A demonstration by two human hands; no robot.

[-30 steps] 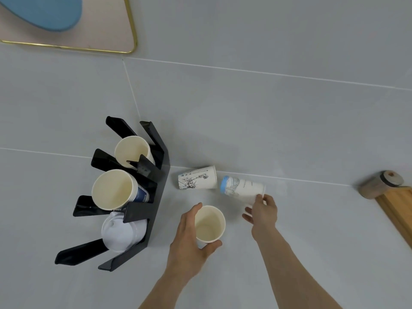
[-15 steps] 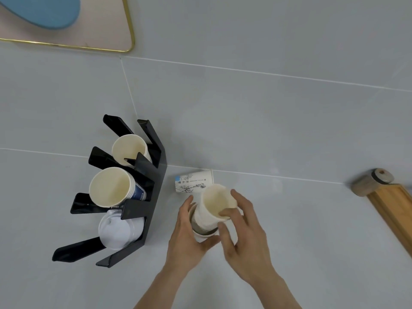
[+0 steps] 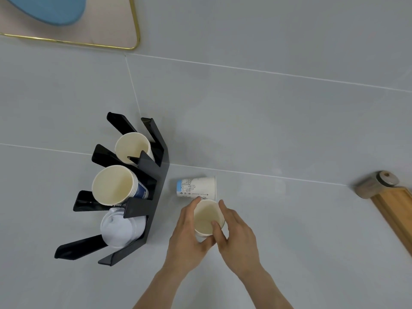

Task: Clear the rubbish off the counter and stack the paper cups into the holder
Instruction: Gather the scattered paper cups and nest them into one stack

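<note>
Two paper cups nested as one stack (image 3: 207,216) stand upright on the grey counter between my hands. My left hand (image 3: 189,235) wraps the stack from the left. My right hand (image 3: 234,235) holds it from the right, thumb on the rim. Just behind lies a printed paper cup (image 3: 197,187) on its side, mouth to the right. The black cup holder (image 3: 153,192) stands to the left with a single cup (image 3: 132,147) in its top slot, a stack of cups (image 3: 114,185) in the middle slot and white lids (image 3: 120,228) lower down.
A wooden board (image 3: 394,210) with a small round jar (image 3: 374,185) at its end lies at the right edge. A gold-rimmed pink tray (image 3: 124,25) with a blue object (image 3: 49,7) sits at the top left.
My right hand picked up the blue-rimmed cup lying at the right and pushed it down into the cup held by my left hand. The two cups are now nested.
</note>
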